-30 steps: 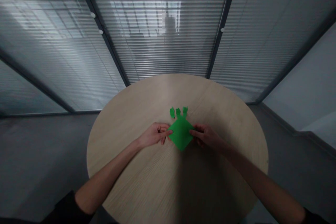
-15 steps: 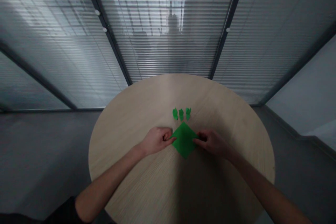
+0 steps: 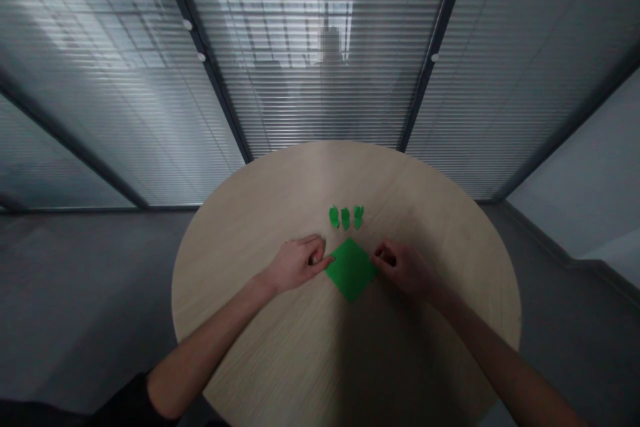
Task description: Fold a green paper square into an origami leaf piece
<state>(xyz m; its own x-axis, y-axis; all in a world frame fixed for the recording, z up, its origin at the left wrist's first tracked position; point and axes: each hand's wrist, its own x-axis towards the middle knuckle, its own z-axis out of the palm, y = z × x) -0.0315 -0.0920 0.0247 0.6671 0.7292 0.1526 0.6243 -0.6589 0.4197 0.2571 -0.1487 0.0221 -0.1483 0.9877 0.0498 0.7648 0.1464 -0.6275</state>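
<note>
Our left hand (image 3: pixel 298 264) and right hand (image 3: pixel 403 267) stay with curled fingers, gripping nothing, just beside the green paper square (image 3: pixel 351 271).

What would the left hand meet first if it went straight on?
The green paper square, most likely: the left hand points at its left edge, very close, though they may already touch.

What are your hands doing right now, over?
Left hand curled at the green paper diamond's left corner; right hand curled at its right corner. Neither seems to grip it. Three small green paper pieces lie beyond it on the round wooden table.
</note>
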